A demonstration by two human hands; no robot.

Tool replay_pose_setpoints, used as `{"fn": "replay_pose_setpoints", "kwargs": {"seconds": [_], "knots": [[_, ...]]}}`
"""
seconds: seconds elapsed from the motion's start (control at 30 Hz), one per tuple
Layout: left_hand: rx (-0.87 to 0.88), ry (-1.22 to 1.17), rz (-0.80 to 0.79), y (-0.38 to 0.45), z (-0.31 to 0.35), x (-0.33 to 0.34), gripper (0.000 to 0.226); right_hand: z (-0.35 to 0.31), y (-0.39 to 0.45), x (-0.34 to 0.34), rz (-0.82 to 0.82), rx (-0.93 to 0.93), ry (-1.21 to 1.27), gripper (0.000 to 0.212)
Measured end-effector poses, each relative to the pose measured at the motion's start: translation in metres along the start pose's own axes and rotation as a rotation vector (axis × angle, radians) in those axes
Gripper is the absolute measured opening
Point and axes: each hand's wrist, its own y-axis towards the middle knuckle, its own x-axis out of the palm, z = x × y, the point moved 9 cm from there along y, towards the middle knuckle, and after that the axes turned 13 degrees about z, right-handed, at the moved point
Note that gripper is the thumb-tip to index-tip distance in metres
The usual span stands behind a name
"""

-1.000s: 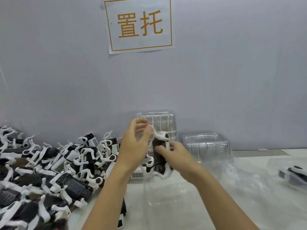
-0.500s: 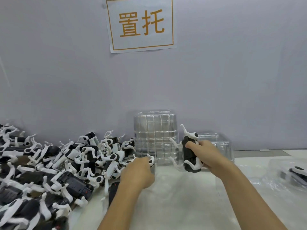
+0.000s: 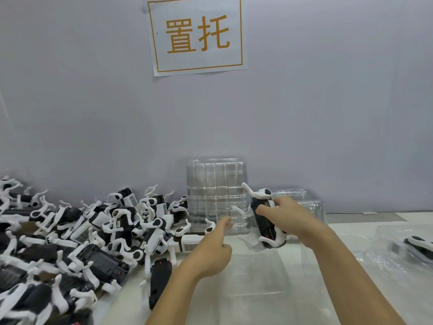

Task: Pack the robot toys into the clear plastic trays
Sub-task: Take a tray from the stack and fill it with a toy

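My right hand [image 3: 294,219] grips a black and white robot toy [image 3: 263,222] by its body and holds it nearly upright above the table, in front of the low stack of clear trays [image 3: 311,202]. My left hand [image 3: 210,250] holds nothing. Its index finger and thumb are spread and point at the foot of the tall stack of clear trays [image 3: 215,195] against the wall. A clear tray [image 3: 257,292] lies flat on the table below both hands.
A big pile of robot toys [image 3: 77,235] covers the table's left side, and one dark toy [image 3: 160,280] lies loose beside my left forearm. At the right edge sits a clear tray with a toy in it [image 3: 417,246]. A paper sign [image 3: 196,35] hangs on the wall.
My left hand let go of the toy, dropped to the table and now reaches toward the tall tray stack. My right hand carried the toy to the right.
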Motion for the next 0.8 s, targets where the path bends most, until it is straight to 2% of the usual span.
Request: {"fn": "replay_pose_setpoints", "kwargs": {"seconds": [0.03, 0.1, 0.2, 0.27, 0.33, 0.47, 0.53, 0.63, 0.73, 0.8], "knots": [[-0.001, 0.021, -0.021, 0.000, -0.002, 0.003, 0.068, -0.002, -0.001, 0.001, -0.005, -0.006, -0.003, 0.030], [0.027, 0.231, 0.006, 0.004, -0.003, -0.003, 0.061, -0.005, -0.005, 0.002, -0.019, -0.020, -0.020, 0.027], [-0.036, 0.478, 0.067, 0.006, -0.009, -0.024, 0.028, -0.011, -0.010, 0.002, -0.032, -0.061, -0.081, 0.021], [-0.105, 0.536, 0.080, 0.002, -0.015, -0.035, 0.014, -0.018, -0.014, 0.002, -0.040, -0.112, -0.106, 0.015], [-0.157, 0.592, 0.096, 0.001, -0.020, -0.046, 0.020, -0.024, -0.017, 0.003, -0.052, -0.156, -0.120, 0.014], [-0.273, 0.454, -0.005, -0.006, -0.029, -0.047, 0.013, -0.035, -0.022, 0.006, -0.104, -0.272, -0.215, 0.011], [-0.292, 0.400, -0.098, -0.011, -0.029, -0.040, 0.026, -0.038, -0.025, 0.012, -0.164, -0.327, -0.286, 0.012], [-0.294, 0.374, -0.175, -0.015, -0.027, -0.033, 0.049, -0.037, -0.026, 0.025, -0.217, -0.346, -0.365, 0.025], [-0.305, 0.313, -0.221, -0.018, -0.027, -0.033, 0.068, -0.036, -0.027, 0.044, -0.232, -0.366, -0.396, 0.018], [-0.318, 0.265, -0.265, -0.021, -0.028, -0.031, 0.073, -0.033, -0.032, 0.060, -0.252, -0.392, -0.405, 0.013]]}}
